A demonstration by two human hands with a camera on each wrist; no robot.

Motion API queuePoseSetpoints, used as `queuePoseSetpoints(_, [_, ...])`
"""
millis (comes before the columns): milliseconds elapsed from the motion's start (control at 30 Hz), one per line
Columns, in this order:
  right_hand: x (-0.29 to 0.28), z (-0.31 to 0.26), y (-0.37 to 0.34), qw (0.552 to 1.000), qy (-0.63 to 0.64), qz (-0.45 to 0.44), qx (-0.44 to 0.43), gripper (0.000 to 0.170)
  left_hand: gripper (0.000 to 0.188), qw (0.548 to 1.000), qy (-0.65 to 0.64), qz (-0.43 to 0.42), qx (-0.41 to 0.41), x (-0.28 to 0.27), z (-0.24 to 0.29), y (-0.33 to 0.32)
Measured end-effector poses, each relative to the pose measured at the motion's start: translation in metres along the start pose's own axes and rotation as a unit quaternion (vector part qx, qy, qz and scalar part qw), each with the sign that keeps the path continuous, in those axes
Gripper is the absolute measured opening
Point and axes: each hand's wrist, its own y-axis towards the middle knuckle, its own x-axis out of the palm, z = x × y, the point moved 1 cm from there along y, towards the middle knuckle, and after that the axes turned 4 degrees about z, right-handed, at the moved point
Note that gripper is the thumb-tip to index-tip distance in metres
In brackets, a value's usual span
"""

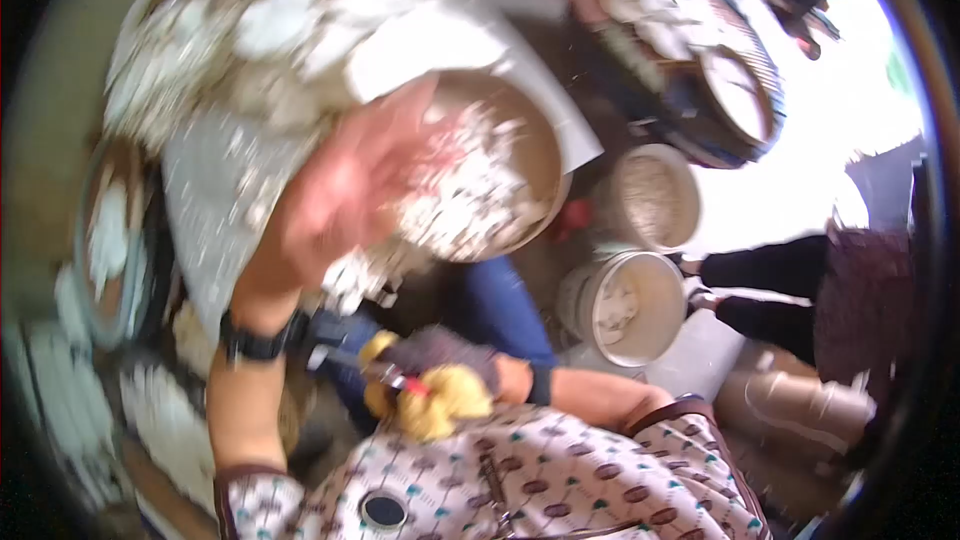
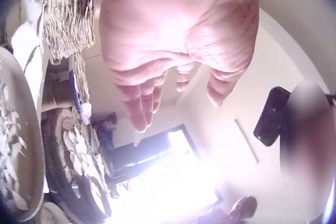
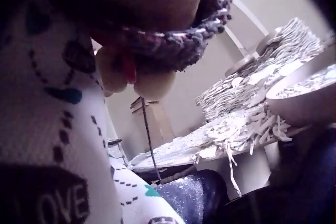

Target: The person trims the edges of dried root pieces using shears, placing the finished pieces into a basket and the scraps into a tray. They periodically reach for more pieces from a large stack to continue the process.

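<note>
My bare left hand is over the near side of a wide bowl, blurred in the head view. In the left wrist view its palm faces the camera and the fingers extend loosely, with nothing between them. White chopped pieces fill much of the bowl. My right hand, in a purple and yellow glove, is close to my patterned apron and grips a small tool with a red handle and a greyish end. The right wrist view shows the glove's knitted cuff and yellow fingertips.
A board bears stacked pale sheets and scraps at its edge. Two white buckets stand to the right, near another person's legs. Farther back is a laden basket.
</note>
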Motion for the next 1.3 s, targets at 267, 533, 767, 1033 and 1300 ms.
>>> queuePoseSetpoints(267, [0.014,0.03,-0.008,0.973,0.171,0.048,0.146,0.015,0.052,0.69,0.713,-0.029,-0.124,-0.07,-0.077,-0.121])
queuePoseSetpoints(533, [0.02,0.06,-0.011,0.991,0.054,0.018,0.124,0.019,0.052,0.699,0.705,-0.011,-0.119,-0.085,-0.091,-0.141])
queuePoseSetpoints(767, [0.006,0.023,0.01,0.991,-0.132,-0.018,-0.028,0.031,0.036,0.712,0.692,0.042,-0.111,-0.097,-0.096,-0.157])
queuePoseSetpoints(1033, [0.022,0.036,0.023,0.878,0.267,0.066,0.391,0.016,0.018,0.804,0.265,0.508,-0.161,-0.151,-0.111,-0.203])
queuePoseSetpoints(1300, [0.011,0.094,0.014,0.818,0.438,0.122,0.352,0.017,0.018,0.798,0.276,0.505,-0.181,-0.151,-0.108,-0.199])
